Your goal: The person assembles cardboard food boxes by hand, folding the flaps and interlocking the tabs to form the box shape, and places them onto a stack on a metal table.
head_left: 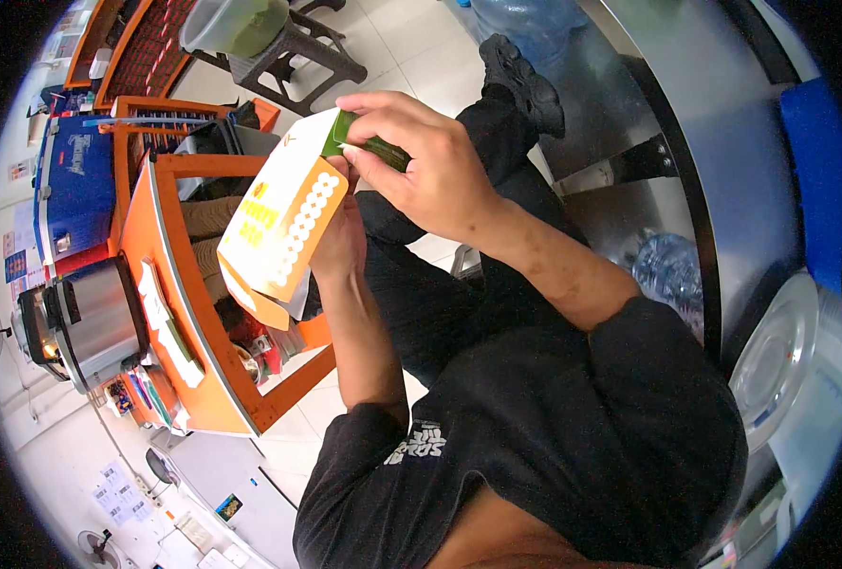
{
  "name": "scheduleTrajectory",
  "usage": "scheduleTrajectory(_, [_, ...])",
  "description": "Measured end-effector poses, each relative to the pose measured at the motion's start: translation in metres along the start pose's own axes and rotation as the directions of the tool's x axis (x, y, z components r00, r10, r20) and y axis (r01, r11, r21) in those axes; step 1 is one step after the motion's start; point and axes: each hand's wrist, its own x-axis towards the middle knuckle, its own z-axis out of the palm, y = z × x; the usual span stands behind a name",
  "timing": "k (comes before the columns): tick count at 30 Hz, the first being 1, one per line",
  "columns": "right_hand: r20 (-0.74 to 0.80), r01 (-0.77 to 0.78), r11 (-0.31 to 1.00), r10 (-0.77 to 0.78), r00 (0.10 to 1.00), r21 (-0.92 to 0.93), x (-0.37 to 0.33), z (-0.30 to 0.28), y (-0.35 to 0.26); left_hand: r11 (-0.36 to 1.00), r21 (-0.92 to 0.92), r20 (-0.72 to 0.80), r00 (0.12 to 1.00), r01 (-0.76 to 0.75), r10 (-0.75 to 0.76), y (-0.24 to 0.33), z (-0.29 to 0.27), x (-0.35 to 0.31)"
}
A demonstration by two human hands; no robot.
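A white and orange folding carton box (278, 204) with a green flap is held up in front of me, tilted, its lower end hanging partly unfolded. My left hand (345, 237) supports it from behind and beside it, with most of the fingers hidden by the cardboard. My right hand (421, 161) pinches the green flap (339, 135) at the box's upper end between thumb and fingers. A dark green part shows under the right palm; whether it belongs to the carton I cannot tell.
To the left, an orange table (179, 284) has white papers on it, near a large steel cooker (98, 322). A dark stool (293, 66) bears a clear tub (236, 28). At right are a steel counter (686, 85) and a clear round lid (777, 356); large water bottles (667, 270) stand below.
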Motion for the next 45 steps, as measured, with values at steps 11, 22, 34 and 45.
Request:
scheduleTrajectory(11, [0.136,-0.147,0.984,0.133,0.982,0.099,0.003,-0.007,0.004,0.999,-0.005,-0.046,0.998,0.052,-0.052,0.001,-0.010,0.002])
scheduleTrajectory(22, [0.121,-0.091,0.988,0.076,0.990,0.126,0.004,-0.004,0.005,0.930,0.364,-0.040,0.997,-0.043,0.061,0.005,0.001,0.000])
scheduleTrajectory(34, [0.312,-0.258,0.956,0.204,0.928,0.143,-0.006,-0.008,0.020,0.918,0.383,-0.139,0.989,0.101,-0.051,0.008,0.009,0.010])
scheduleTrajectory(45, [0.065,-0.106,0.992,0.110,0.992,-0.062,-0.022,-0.009,0.047,0.758,0.652,0.271,0.929,0.016,-0.253,-0.015,0.007,-0.018])
